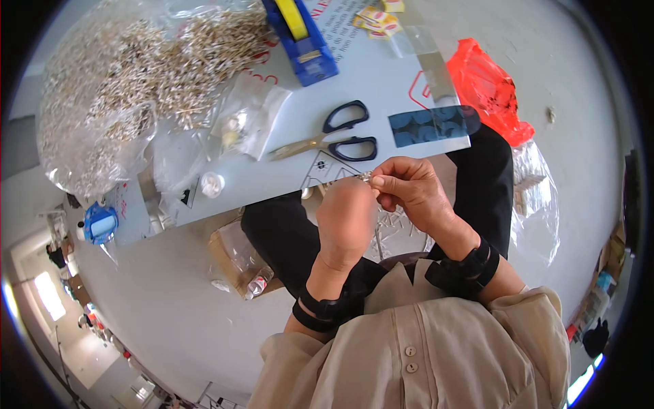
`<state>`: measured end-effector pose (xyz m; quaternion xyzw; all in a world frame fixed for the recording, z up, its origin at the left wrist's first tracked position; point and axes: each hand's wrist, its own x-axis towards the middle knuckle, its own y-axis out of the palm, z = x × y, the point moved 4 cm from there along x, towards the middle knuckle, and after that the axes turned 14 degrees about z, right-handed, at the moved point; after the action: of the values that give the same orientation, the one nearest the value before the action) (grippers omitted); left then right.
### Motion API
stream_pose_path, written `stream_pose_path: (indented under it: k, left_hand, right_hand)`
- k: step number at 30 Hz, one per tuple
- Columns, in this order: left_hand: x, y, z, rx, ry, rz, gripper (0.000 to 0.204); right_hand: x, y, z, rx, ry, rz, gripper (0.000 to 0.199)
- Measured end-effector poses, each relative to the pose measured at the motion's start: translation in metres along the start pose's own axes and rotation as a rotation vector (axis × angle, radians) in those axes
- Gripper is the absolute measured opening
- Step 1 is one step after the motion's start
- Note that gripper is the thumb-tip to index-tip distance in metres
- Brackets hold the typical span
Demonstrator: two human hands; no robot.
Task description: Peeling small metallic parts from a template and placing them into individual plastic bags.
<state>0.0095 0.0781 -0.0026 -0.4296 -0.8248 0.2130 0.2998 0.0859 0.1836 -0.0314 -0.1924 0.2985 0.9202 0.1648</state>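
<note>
A small metal piece [366,177] sits pinched between the fingertips of the left hand [345,221] and right hand [412,191], raised over the lap for close sight. Just beyond the grip lie scissors [337,140]; farther left, a bag of metal parts [116,95] within reach.

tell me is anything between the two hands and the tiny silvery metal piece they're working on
Nothing visible stands between them. The left hand and right hand meet at the tiny silvery metal piece, fingertips pinching it above the lap. The black-handled scissors lie apart on the white board, clear of the hands.
</note>
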Motion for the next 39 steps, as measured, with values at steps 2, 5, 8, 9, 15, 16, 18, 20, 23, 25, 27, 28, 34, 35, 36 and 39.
stream_pose_path:
  k: [2, 5, 8, 9, 15, 16, 18, 20, 23, 25, 27, 28, 34, 35, 36, 39]
  left_hand:
    - [-0.011, -0.008, 0.016, -0.239, -0.259, 0.066, 0.011]
    - [-0.015, -0.023, 0.025, -0.178, -0.288, 0.007, 0.012]
    - [-0.018, -0.037, 0.033, -0.335, -0.341, -0.024, 0.011]
    - [-0.012, -0.045, 0.028, -0.325, -0.246, -0.016, 0.01]
    - [-0.036, -0.071, 0.057, -0.142, -0.367, -0.183, 0.01]
    - [-0.046, -0.075, 0.073, -0.217, -0.466, -0.248, 0.01]
    - [-0.055, -0.089, 0.094, -0.509, -0.644, -0.446, 0.01]
    - [-0.06, -0.105, 0.112, -0.465, -0.675, -0.428, 0.008]
    - [-0.063, -0.121, 0.135, -0.265, -0.694, -0.405, 0.006]
    - [-0.06, -0.127, 0.142, -0.119, -0.679, -0.4, 0.004]
    - [-0.05, -0.132, 0.141, 0.009, -0.638, -0.372, 0.004]
    - [-0.049, -0.131, 0.145, 0.005, -0.638, -0.377, 0.004]
    - [-0.036, -0.132, 0.159, 0.097, -0.604, -0.317, 0.008]
    - [-0.034, -0.132, 0.162, 0.035, -0.614, -0.336, 0.008]
    - [-0.031, -0.133, 0.165, -0.027, -0.624, -0.355, 0.008]
    - [-0.02, -0.132, 0.168, -0.146, -0.614, -0.353, 0.006]
  right_hand:
    - [0.009, 0.009, 0.0, -0.08, -0.045, 0.077, 0.016]
    - [0.022, 0.033, 0.002, -0.297, -0.12, 0.121, 0.023]
    - [0.034, 0.049, 0.002, -0.275, -0.043, 0.116, 0.026]
    - [0.039, 0.051, -0.004, -0.127, -0.028, 0.118, 0.028]
    - [0.078, 0.083, -0.007, -0.293, 0.02, 0.162, 0.024]
    - [0.086, 0.09, -0.004, -0.341, 0.013, 0.178, 0.019]
    - [0.104, 0.09, -0.008, -0.341, -0.012, 0.126, 0.018]
    - [0.123, 0.09, -0.001, -0.688, -0.28, -0.008, 0.018]
    - [0.144, 0.121, 0.005, -1.113, -0.573, 0.041, 0.021]
    - [0.158, 0.138, 0.005, -1.422, -0.768, 0.098, 0.027]
    - [0.173, 0.142, 0.001, -1.52, -0.769, 0.107, 0.024]
    - [0.178, 0.144, -0.002, -1.612, -0.769, 0.109, 0.021]
    - [0.19, 0.141, -0.007, -1.535, -0.742, 0.134, 0.009]
    - [0.188, 0.142, -0.007, -1.537, -0.742, 0.134, 0.009]
    - [0.189, 0.14, -0.006, -1.449, -0.663, 0.11, 0.008]
    - [0.19, 0.137, -0.002, -1.262, -0.612, 0.08, 0.006]
